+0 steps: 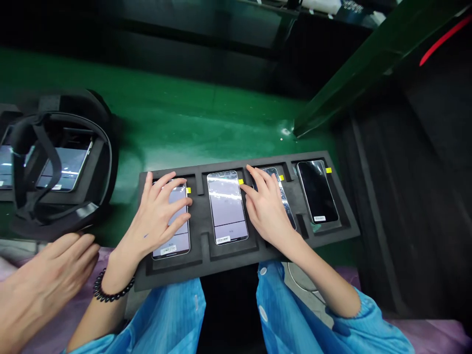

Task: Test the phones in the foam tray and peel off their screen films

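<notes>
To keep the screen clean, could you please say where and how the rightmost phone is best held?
Probably pinch the rightmost phone by its two long edges, coming from above: it lies flat, screen up, in a recess of the black tray, its underside covered.

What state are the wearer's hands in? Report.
Left hand: open, over leftmost phone in tray.
Right hand: open, over third phone from left; contact unclear.
</notes>
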`<state>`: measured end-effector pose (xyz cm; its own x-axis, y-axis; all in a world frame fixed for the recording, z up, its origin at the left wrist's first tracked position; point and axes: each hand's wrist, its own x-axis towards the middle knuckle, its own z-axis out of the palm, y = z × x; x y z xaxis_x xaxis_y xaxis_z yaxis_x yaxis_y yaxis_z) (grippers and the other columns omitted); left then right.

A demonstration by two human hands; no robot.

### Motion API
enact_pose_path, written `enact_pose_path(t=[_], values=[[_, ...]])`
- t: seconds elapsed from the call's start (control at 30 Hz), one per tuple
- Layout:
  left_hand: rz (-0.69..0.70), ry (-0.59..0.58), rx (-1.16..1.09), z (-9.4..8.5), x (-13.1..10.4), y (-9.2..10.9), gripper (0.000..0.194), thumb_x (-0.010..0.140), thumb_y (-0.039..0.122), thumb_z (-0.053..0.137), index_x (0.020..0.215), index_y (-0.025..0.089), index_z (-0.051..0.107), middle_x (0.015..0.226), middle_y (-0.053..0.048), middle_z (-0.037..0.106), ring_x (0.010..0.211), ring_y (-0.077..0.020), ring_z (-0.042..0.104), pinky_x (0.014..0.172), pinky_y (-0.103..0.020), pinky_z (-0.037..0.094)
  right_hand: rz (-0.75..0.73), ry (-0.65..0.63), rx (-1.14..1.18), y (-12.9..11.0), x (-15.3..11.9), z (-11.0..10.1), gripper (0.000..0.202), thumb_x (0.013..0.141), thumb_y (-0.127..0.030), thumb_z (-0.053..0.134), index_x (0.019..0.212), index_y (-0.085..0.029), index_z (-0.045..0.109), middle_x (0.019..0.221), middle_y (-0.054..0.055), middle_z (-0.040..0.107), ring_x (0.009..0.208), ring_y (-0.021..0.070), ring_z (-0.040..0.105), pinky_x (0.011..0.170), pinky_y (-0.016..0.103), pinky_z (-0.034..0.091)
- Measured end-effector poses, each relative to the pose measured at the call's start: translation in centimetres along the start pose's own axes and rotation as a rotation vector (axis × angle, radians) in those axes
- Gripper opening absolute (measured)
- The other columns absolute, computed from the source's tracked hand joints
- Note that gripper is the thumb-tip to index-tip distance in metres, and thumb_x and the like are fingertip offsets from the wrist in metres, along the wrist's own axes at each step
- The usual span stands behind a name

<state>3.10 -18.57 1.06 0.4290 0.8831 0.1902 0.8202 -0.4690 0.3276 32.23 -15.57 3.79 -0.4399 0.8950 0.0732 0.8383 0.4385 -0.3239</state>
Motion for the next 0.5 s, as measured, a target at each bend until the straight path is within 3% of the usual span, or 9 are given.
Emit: enact_pose_path(t=[0.13, 0.3, 0.5], values=[[0.0, -0.005, 0.016, -0.2, 0.6, -0.2, 0.036, 0.1, 0.046, 0.047, 0.119, 0.023, 0.067, 0.158, -0.012, 0.041, 0.155, -0.0404, 0.024, 0.126, -0.074, 0.004, -0.035, -0.009, -0.056, 0.1, 0.7, 0.7, 0.05, 0.092, -0.003, 0.036, 0.134, -0.01, 0.061, 0.165, 0.018, 0.036, 0.151, 0.0343, 0.036, 0.125, 0.07, 0.023], [-0.062, -0.093, 0.075, -1.0, 1.3, 0.4, 0.034, 0.105, 0.04, 0.039, 0.127, 0.022, 0.058, 0.163, -0.008, 0.034, 0.159, -0.0338, 0.016, 0.129, -0.064, 0.003, -0.044, 0.046, 0.058, 0.7, 1.0, 1.2, 0.055, 0.085, 0.004, 0.032, 0.126, -0.01, 0.066, 0.158, 0.017, 0.046, 0.146, 0.0314, 0.04, 0.123, 0.064, 0.033], [-0.035, -0.039, 0.038, -0.4, 0.9, -0.1, 0.044, 0.104, 0.049, 0.033, 0.128, 0.022, 0.059, 0.159, -0.014, 0.038, 0.158, -0.0369, 0.019, 0.127, -0.07, 0.005, -0.072, 0.078, 0.218, 1.4, 1.0, 1.4, 0.049, 0.087, 0.0, 0.038, 0.12, -0.015, 0.07, 0.155, 0.015, 0.049, 0.144, 0.032, 0.041, 0.117, 0.063, 0.041]])
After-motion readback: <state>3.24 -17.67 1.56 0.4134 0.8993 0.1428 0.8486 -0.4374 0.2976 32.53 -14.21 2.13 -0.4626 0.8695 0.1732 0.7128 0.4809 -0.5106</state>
